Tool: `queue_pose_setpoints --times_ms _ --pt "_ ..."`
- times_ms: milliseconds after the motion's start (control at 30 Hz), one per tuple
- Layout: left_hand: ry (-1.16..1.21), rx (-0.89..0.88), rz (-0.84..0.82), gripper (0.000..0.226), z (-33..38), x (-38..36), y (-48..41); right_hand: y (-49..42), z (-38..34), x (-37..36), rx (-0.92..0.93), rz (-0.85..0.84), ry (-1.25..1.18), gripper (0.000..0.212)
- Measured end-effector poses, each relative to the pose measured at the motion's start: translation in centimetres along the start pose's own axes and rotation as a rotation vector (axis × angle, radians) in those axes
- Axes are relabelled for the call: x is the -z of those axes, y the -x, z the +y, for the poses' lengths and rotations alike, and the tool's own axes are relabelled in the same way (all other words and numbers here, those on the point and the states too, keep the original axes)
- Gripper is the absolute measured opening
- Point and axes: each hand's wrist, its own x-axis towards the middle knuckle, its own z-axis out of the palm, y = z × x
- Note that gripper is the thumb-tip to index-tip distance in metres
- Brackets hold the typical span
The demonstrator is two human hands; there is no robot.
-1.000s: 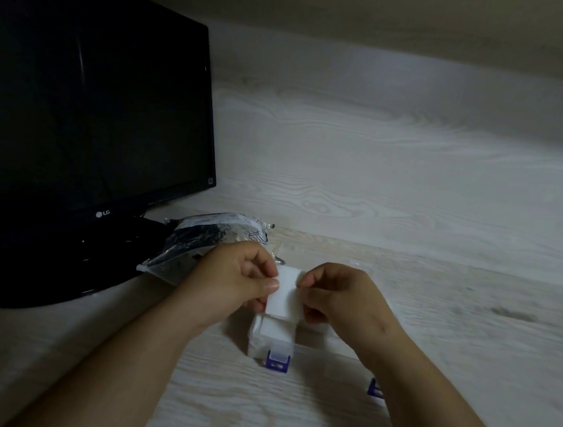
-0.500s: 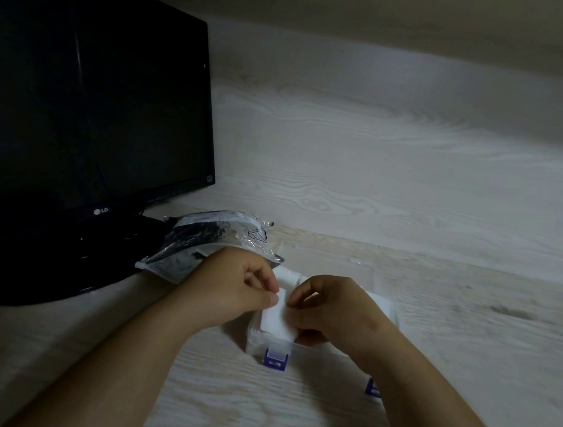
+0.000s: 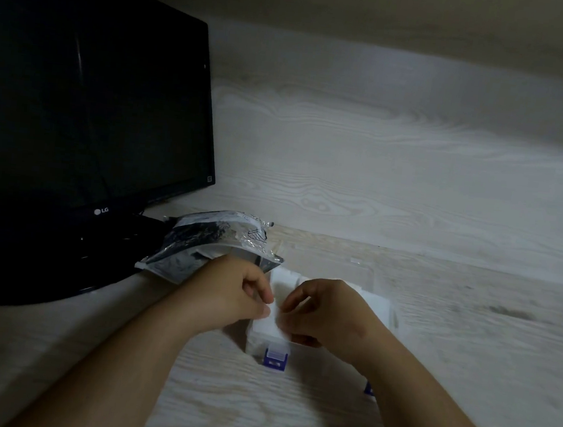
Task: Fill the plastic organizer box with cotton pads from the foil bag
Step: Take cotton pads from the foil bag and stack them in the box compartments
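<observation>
A clear plastic organizer box [image 3: 389,304] with blue latches [image 3: 275,359] lies on the pale wooden desk. White cotton pads show in its compartments. My left hand [image 3: 231,293] and my right hand [image 3: 327,312] hover over the box's front left compartment. Between them they pinch a white cotton pad [image 3: 274,323] by its two sides, low in that compartment. The crumpled foil bag [image 3: 211,246] lies just behind my left hand. Most of the box is hidden under my hands.
A black LG monitor [image 3: 88,101] stands at the left on a round black base [image 3: 36,279], close to the foil bag. A wooden back wall [image 3: 397,176] rises behind the desk. The box's clear lid [image 3: 333,265] lies open behind the box.
Both hands moved down with the cotton pad, from above the box into its front left compartment. The bag and the box stayed in place.
</observation>
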Motion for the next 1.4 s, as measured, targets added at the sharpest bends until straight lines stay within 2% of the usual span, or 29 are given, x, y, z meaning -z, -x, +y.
queue_pose_setpoints --times_ms 133,333,633,833,967,1133,1300,1400 --pt "-0.049 0.057 -0.013 0.012 0.2 0.1 0.3 -0.1 0.0 0.2 -0.048 0.004 -0.054 0.017" --pt "-0.013 0.128 -0.156 0.021 0.4 0.4 0.6 -0.1 0.4 0.6 0.008 -0.044 0.135 0.038" --pt "-0.030 0.147 -0.245 0.024 -0.2 0.2 0.0 -0.1 0.4 0.5 0.054 -0.026 0.322 0.029" --pt "0.019 0.130 -0.244 0.023 -0.4 0.1 0.2 0.1 -0.1 0.7 0.053 0.039 0.271 0.034" --pt "0.033 0.110 -0.230 0.023 -0.3 -0.1 0.3 0.1 -0.1 0.7 0.045 -0.009 0.261 0.028" --pt "0.025 0.127 -0.233 0.024 -0.1 -0.2 0.3 0.1 -0.2 0.8 0.042 -0.037 0.326 0.031" --pt "-0.171 -0.020 -0.128 0.026 -0.1 0.2 0.2 0.2 -0.3 1.1 0.034 -0.049 0.290 0.024" --pt "-0.139 -0.050 -0.098 0.022 -0.1 0.3 0.2 0.3 -0.3 1.2 0.041 -0.020 0.210 0.012"
